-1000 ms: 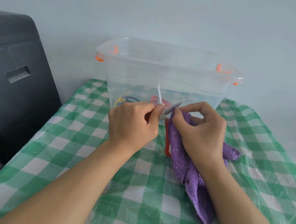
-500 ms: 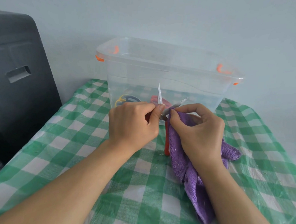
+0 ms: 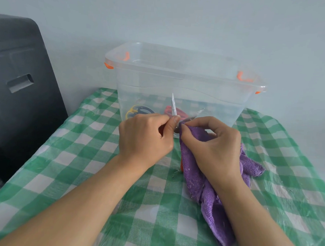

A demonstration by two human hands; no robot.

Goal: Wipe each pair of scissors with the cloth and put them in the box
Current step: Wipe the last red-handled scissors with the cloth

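**Cloth drawn down to the pivot of the open scissors**

Since a second ago the right hand [image 3: 213, 144] has slid the purple cloth [image 3: 207, 181] back along the right-leaning blade toward the pivot, so more bare metal shows at the tip; the left hand [image 3: 145, 139] has held its place. No brand, label or writing can be read anywhere in view.

The scissors [image 3: 173, 108] are held between the two hands, blades spread in a V. One blade stands nearly upright above the left thumb, the other slants away above the right fingertips. The left hand is curled around the scissors near the pivot, thumb pressed to the metal. A strip of red handle shows below, between the left hand and the cloth. The right hand pinches the cloth around the base of the slanted blade, and the rest of the cloth trails down under the right wrist onto the green checked tablecloth [image 3: 80, 165].

Just beyond both hands stands a clear plastic box [image 3: 179, 74] with orange latches, lid off. Inside it, past the left knuckles, lie yellow-and-blue scissor handles [image 3: 137, 111]; red handles [image 3: 177, 111] lie behind the upright blade.
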